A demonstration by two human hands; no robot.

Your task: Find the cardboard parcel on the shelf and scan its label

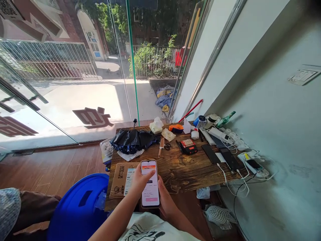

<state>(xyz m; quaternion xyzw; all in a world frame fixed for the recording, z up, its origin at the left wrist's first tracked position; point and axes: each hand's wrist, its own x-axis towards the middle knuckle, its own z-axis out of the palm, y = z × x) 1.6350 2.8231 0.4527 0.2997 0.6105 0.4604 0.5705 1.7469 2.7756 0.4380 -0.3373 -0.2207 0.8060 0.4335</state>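
A smartphone (pixel 150 187) with a lit white and orange page stands upright in the picture, held between both my hands in front of my chest. My left hand (pixel 138 182) grips its left edge, and the thumb lies over the upper part of the screen. Along the lower right edge, my right hand (pixel 165 196) wraps the phone from the side and behind; some of its fingers are hidden. Just left of the phone, partly covered by my left hand, a cardboard box (pixel 118 180) with a shipping label (pixel 128 180) rests on the wooden table (pixel 173 180).
On the table are a black plastic bag (pixel 134 140), a knife (pixel 161 147), scissors (pixel 167 146), a tissue pack (pixel 156 126) and a black-red device (pixel 188 146). Dark phones (pixel 229 159) and white cables lie right. A blue stool (pixel 80 207) and another person's leg (pixel 35 207) are left.
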